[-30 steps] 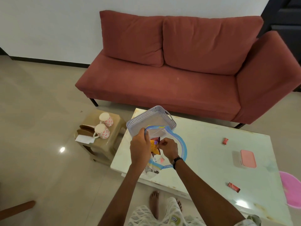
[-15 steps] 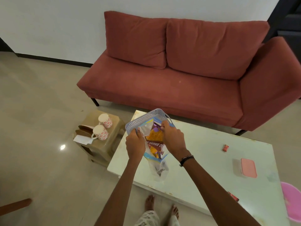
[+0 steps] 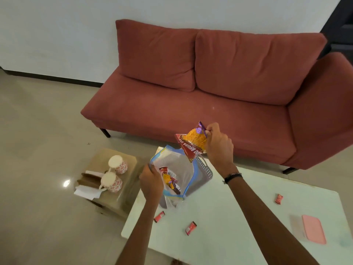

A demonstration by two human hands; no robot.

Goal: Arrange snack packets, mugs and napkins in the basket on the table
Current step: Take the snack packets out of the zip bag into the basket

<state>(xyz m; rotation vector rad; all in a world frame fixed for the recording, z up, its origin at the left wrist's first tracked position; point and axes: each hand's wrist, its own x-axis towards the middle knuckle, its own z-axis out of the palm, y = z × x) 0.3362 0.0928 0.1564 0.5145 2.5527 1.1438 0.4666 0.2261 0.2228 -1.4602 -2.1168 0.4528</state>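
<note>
My right hand (image 3: 217,144) pinches the top of a red and orange snack packet (image 3: 193,143) and holds it in the air above the table's far left corner. Below it my left hand (image 3: 151,180) grips the rim of a clear plastic bag with a blue zip edge (image 3: 181,169); more snack packets (image 3: 169,179) lie inside. The grey perforated basket (image 3: 204,169) sits behind the bag, mostly hidden. Two floral mugs (image 3: 117,164) (image 3: 110,181) and white napkins (image 3: 87,191) stand on a low stool (image 3: 114,199) left of the table.
The white table (image 3: 229,217) carries small red sachets (image 3: 159,216) (image 3: 191,228) (image 3: 278,198) and a pink lidded box (image 3: 313,229) at the right. A red sofa (image 3: 210,104) stands behind the table. Brown holders (image 3: 88,179) lie on the stool.
My right hand has pulled the snack packet up and out of the plastic bag. The left hand still holds the bag's rim. Two red sachets now lie on the table's near left part.
</note>
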